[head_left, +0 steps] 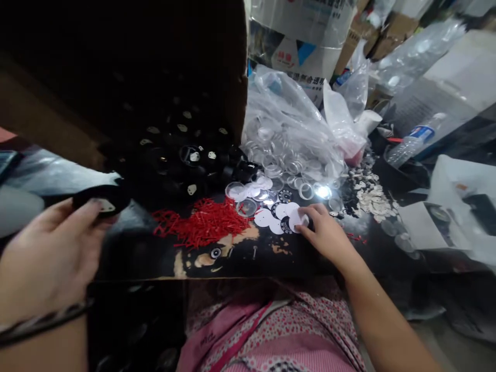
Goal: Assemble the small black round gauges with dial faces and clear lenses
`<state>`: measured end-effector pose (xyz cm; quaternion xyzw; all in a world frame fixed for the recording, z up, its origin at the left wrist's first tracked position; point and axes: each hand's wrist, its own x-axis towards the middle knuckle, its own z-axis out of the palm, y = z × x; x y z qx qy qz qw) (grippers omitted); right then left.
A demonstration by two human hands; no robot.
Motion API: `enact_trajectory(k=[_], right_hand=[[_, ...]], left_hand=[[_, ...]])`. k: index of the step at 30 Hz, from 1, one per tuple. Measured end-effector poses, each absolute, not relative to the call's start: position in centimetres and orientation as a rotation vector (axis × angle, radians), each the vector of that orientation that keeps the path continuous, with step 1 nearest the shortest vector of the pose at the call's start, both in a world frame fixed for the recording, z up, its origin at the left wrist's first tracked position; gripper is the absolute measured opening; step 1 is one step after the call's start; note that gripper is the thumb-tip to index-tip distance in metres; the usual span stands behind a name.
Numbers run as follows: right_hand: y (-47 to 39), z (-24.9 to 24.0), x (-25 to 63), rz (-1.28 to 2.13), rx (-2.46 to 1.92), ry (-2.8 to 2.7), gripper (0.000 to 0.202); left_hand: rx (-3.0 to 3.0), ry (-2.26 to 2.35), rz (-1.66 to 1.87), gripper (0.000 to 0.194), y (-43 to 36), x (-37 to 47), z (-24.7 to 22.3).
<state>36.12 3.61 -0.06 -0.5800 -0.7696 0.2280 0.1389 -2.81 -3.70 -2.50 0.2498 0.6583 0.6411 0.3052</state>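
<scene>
Black table (271, 266) beneath a dark carton (124, 46), clear rings (287, 163) and red pieces (209, 222). In the left hand (50, 248), thumb and fingers closed: a black round part (104, 192), left of the red pieces. At the right hand (325, 227), fingers curled, slightly parted: a white disc (296, 220), unclear whether gripped.

Head view: worn camera looks forward and steeply down over the lap (271, 336) onto the bench (294, 261), whose front edge crosses the lower part. Range close, field wide: left hand (58, 248) large at the left border, nearer the lens than the right hand (323, 232), right of centre. Dark box (54, 113) fills the upper left; past the bench middle, view reaches the film roll (302, 49) at top.
</scene>
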Motion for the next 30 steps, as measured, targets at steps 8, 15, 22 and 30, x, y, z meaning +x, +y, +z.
enact_trajectory(k=[8, 15, 22, 30], right_hand=[[4.2, -0.9, 35.9, 0.82, -1.584, -2.046, 0.019], [0.7, 0.1, 31.6, 0.988, -1.085, -2.088, 0.021], [0.2, 1.1, 31.1, 1.15, -0.951, -2.11, 0.03], [-0.7, 2.2, 30.0, 1.198, -1.06, -2.013, 0.018]], left_hand=[[0.173, 1.149, 1.558, 0.021, -9.4, 12.0, -1.5], [-0.152, 0.974, 1.411, 0.024, -8.2, 15.6, -0.5], [-0.059, 0.976, 1.487, 0.023, -8.6, 14.6, -0.7], [0.043, 0.892, 1.454, 0.029, -8.9, 15.5, -1.0]])
